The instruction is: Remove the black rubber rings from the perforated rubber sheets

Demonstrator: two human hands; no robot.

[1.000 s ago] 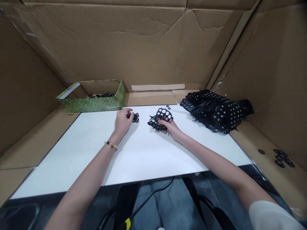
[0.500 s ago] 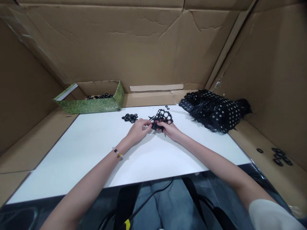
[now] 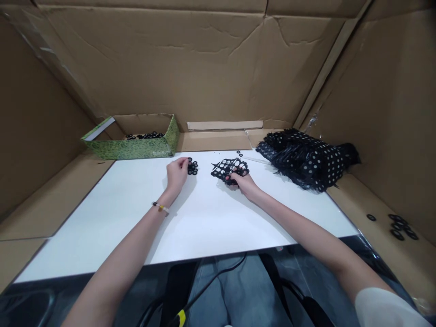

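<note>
My right hand [image 3: 245, 184] grips a piece of black perforated sheet [image 3: 223, 169], full of round holes and with ragged edges, above the white table [image 3: 204, 218]. My left hand [image 3: 177, 175] is closed in a pinch at the pile of small black rings [image 3: 193, 169], to the left of the sheet. A small black ring [image 3: 190, 160] shows at its fingertips. The hand hides part of the pile.
A green patterned box [image 3: 132, 149] with black rings inside stands at the back left. A heap of black perforated sheets [image 3: 306, 159] lies at the back right. Several larger rings [image 3: 398, 225] lie on the cardboard at right. Cardboard walls [image 3: 153, 63] enclose the table.
My left hand has left the perforated sheet and moved left to the pile of rings. The right hand keeps hold of the sheet, which has turned a little.
</note>
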